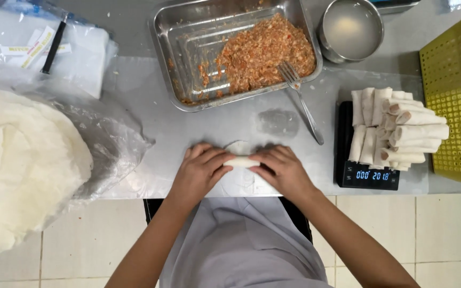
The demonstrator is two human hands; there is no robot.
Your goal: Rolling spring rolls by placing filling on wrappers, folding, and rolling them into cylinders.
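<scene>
Both my hands press on a pale rice-paper roll [241, 161] lying on the steel table near its front edge. My left hand [199, 169] covers the roll's left end with fingers curled over it. My right hand [279, 169] covers the right end the same way. A flap of the thin wrapper [239, 146] sticks out just beyond the roll. Only the middle of the roll shows between my fingers.
A steel tray [188, 48] of orange minced filling with a fork [301, 96] stands behind. Finished rolls [396, 130] are piled on a black digital scale [372, 175] at right, beside a yellow basket [454, 106]. A steel bowl [351, 29] sits behind; a stack of wrappers [22, 165] in plastic lies left.
</scene>
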